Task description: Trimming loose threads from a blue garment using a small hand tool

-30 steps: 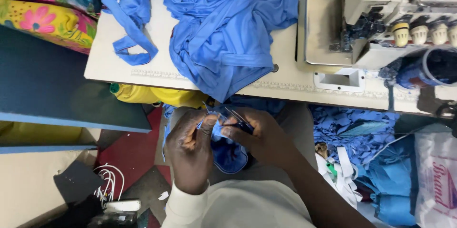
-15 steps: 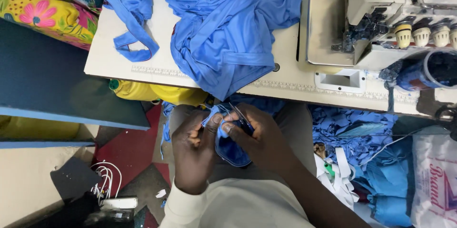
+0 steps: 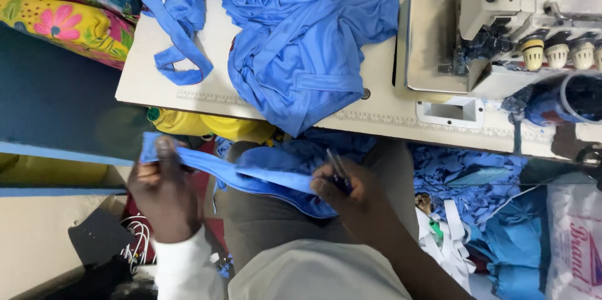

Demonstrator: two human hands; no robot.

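Left hand (image 3: 164, 190) pinches one end of a blue fabric strip (image 3: 251, 171), thumb pressed on top, grip clamped on the cloth at the left of the lap. The strip runs taut from there rightward and slightly down to the right hand (image 3: 345, 190). Right hand closed around the strip's other end together with a small dark metal tool (image 3: 337, 165), likely snips; its tip pokes up above the fingers. Strip held over the person's lap, below the near edge of the table (image 3: 389, 118), not touching it. On the table: a heap of blue garments (image 3: 301, 36), partly hanging over the edge, and a sewing machine (image 3: 501, 18) to the right. Blue fabric scraps (image 3: 464, 178) lie on the floor, right of the lap. Bright floral cloth (image 3: 69, 18) at upper left.
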